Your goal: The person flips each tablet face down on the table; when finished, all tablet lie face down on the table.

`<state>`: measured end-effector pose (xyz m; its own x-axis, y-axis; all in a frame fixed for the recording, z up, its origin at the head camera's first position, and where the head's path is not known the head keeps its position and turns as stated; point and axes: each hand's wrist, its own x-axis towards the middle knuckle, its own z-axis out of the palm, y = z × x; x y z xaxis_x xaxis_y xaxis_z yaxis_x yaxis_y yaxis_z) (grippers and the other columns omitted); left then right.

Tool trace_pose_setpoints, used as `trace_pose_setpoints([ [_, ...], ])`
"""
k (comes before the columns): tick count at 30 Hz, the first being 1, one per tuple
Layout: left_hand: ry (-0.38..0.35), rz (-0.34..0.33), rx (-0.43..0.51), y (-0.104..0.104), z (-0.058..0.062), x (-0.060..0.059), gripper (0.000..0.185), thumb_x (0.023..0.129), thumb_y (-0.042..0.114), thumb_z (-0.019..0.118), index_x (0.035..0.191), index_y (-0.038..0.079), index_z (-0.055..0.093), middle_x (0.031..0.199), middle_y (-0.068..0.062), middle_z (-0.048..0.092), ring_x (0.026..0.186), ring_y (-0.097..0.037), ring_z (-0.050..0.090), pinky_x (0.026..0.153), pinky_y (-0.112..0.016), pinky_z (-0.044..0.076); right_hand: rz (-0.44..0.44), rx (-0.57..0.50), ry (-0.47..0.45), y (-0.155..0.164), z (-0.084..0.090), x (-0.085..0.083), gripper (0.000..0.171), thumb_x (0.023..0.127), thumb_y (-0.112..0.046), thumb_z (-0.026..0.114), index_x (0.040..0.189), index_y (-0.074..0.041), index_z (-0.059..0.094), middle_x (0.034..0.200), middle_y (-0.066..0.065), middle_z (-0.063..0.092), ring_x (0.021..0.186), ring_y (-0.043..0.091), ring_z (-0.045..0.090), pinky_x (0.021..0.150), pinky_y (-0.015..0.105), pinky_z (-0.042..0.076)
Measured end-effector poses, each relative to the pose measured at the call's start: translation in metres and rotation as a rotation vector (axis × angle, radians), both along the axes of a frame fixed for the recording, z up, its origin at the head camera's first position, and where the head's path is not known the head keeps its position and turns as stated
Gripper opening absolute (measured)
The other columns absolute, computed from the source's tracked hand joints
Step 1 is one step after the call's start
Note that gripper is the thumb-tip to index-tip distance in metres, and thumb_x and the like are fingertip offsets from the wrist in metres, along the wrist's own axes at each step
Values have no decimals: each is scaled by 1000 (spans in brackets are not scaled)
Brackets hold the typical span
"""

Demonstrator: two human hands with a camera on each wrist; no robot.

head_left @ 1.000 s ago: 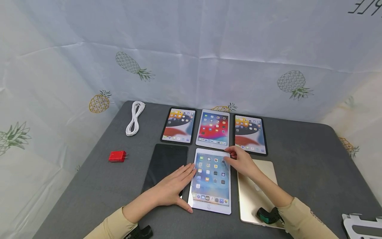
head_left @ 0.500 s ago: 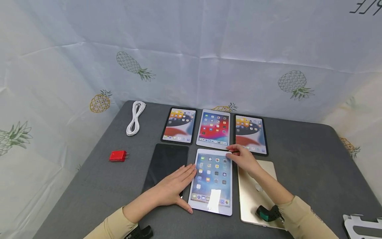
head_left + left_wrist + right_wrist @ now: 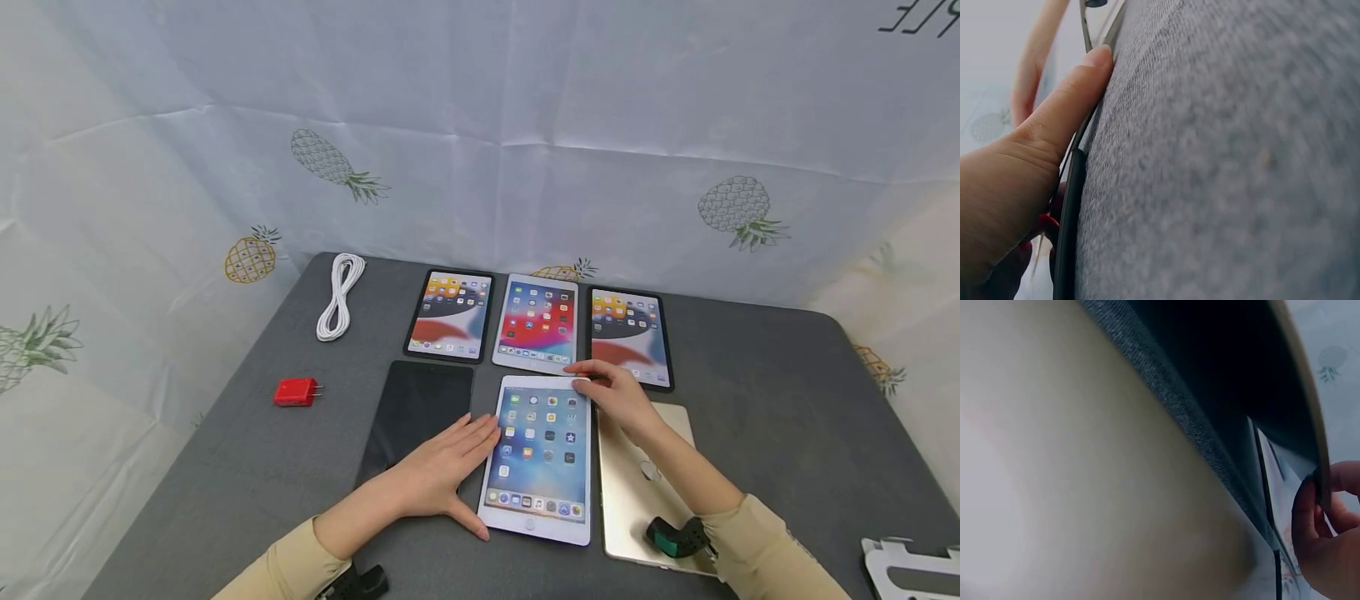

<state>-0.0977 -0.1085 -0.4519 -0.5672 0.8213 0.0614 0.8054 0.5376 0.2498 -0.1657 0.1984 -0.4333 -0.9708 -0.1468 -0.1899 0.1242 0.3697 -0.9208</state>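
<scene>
So, the right grip is pinching the blue-screened white tablet by its far corner, the straight-fingered left grip is touching its left edge, and it's sitting between them.

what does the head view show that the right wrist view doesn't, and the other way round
Only the head view shows the red plug, the coiled white cable, the left hand and the lit screen of the white tablet. Only the right wrist view shows that tablet's shadowed underside. Both show the right hand pinching the tablet's corner, the gold device and the pineapple-print curtain.
</scene>
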Motion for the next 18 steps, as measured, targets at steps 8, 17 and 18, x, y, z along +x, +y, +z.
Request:
trace_pose_setpoints([
  [8,-46,-18,24,10,1,3,122,67,78,67,152,0,27,159,-15,21,147,-23,17,118,-41,15,-6,-180,-37,-4,10,1,37,100,-27,57,123,2,62,126,16,58,101,25,59,87,27,53],
  [17,-77,-6,47,15,-3,6,121,70,76,66,153,0,22,160,-15,17,148,-24,15,118,-40,16,-89,-325,120,-36,11,-4,31,100,-36,54,96,-6,62,97,-1,67,90,17,60,75,25,54],
  [18,-81,-5,49,15,-4,6,121,70,76,66,153,0,22,160,-15,17,148,-25,15,118,-40,16,-106,-341,127,-40,11,-5,32,101,-35,54,93,-5,61,93,0,66,87,17,59,72,24,53],
])
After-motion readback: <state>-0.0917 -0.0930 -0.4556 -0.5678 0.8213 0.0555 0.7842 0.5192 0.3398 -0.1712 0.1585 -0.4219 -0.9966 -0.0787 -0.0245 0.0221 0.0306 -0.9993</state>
